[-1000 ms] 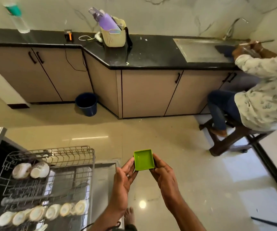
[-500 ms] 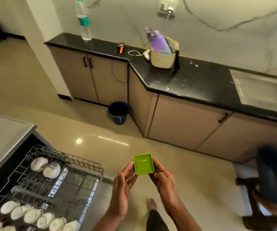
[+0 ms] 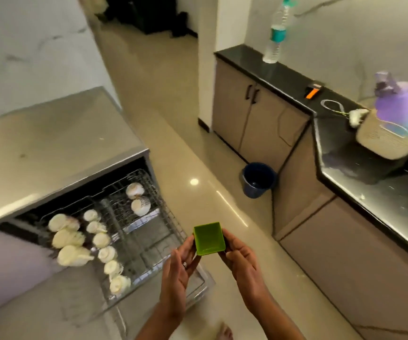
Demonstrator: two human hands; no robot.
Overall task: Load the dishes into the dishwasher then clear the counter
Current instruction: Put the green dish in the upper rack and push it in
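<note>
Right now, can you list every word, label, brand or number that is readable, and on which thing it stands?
None can be read.
Clear bottle: its teal label is too blurred to read.
Black and orange device on the counter: any marking is too small to read.
Green dish held in both hands: no print visible.

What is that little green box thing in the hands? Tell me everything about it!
The green dish is small, square and shallow, with a flat bottom and low sloping walls. It looks like smooth plastic and seems empty. It faces open side up, tipped slightly. The left hand and right hand hold its sides with their fingers, above the floor beside the open dishwasher rack.
</note>
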